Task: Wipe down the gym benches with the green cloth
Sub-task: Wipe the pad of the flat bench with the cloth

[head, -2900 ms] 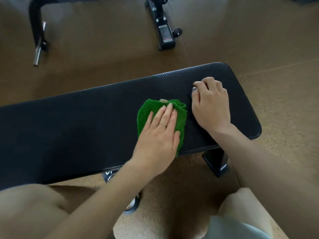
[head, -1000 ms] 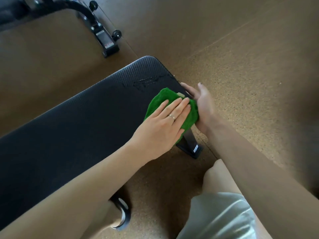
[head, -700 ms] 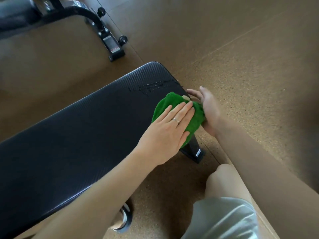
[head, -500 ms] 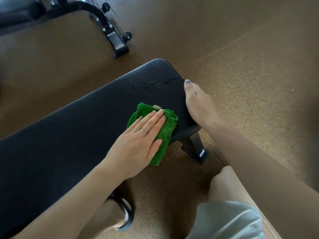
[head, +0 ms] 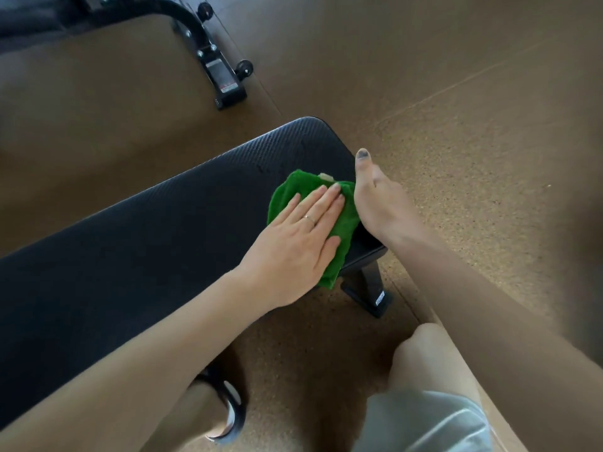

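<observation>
At the bench's (head: 137,252) far end, a flat left hand (head: 293,246) presses the green cloth (head: 342,233) to the pad while the right hand (head: 378,203) braces its edge, fingers hidden; wiping appears unfinished, with droplets ahead.

the left hand (head: 293,243) covers much of the green cloth (head: 346,223), and the right hand's (head: 381,203) fingers are hidden past the surface's (head: 163,243) end. the picture's left edge cuts off the surface, and the top edge cuts off a second bench frame (head: 208,57).
</observation>
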